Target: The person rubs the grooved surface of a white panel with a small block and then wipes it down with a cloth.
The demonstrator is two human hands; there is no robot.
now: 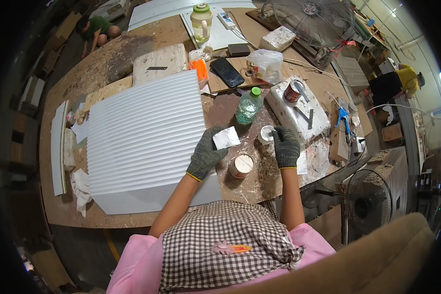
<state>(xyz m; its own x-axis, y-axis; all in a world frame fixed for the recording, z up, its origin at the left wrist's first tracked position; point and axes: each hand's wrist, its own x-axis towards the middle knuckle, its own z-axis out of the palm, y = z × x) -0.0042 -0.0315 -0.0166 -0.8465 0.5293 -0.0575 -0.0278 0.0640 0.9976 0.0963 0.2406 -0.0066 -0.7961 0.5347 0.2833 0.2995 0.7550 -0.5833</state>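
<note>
Stained workbench (120,54), fan (310,8) at back; left hand (207,154) pinching white square (226,138), right hand (286,148) curled at white cup (265,135), grip unclear.

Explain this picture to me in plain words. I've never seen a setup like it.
There is no robot here; a person works by hand. The single picture comes from a wide fisheye camera on the person's head, looking down, so straight edges bend near the rim. The gloved left hand holds a white, square-looking piece. The gloved right hand is at the rim of a small white cup; its exact grip is unclear. On the table lie a pale ribbed panel and a dark phone; a greenish bottle and a tin with white contents stand there too.
</note>
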